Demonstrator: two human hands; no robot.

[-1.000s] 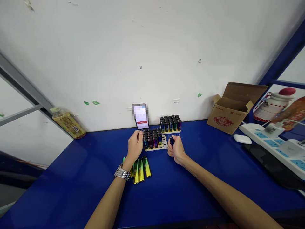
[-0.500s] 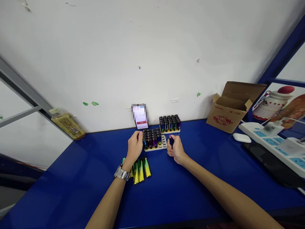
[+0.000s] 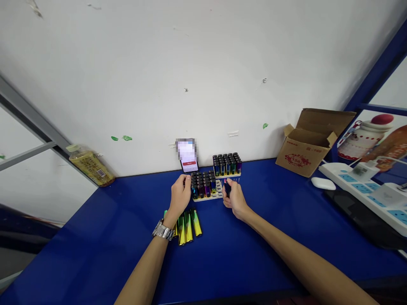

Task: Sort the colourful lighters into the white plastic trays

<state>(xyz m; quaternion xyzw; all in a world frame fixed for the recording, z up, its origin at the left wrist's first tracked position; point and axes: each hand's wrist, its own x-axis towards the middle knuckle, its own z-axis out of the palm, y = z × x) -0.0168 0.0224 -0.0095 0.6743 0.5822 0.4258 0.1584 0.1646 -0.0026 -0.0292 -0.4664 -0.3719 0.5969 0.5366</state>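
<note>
A pale tray [image 3: 218, 189] on the blue table holds rows of upright iridescent lighters [image 3: 203, 185] with black caps. My left hand [image 3: 179, 198], a metal watch on its wrist, is closed on the tray's left end. My right hand [image 3: 234, 198] is closed around one dark lighter [image 3: 227, 188] at the tray's right end, where several slots stand bare. A second full tray of lighters [image 3: 227, 164] stands just behind. Several gold-green lighters [image 3: 187, 222] lie flat on the table below my left wrist.
A phone [image 3: 188, 155] leans on the white wall behind the trays. A yellow bottle [image 3: 89, 165] lies at the left. At the right are an open cardboard box [image 3: 310, 143], a white earbud case [image 3: 323, 183], a power strip [image 3: 365, 192] and a black pad [image 3: 362, 220].
My right hand has shifted slightly down and left with the dark lighter at the tray's right end. My left hand has stayed on the tray.
</note>
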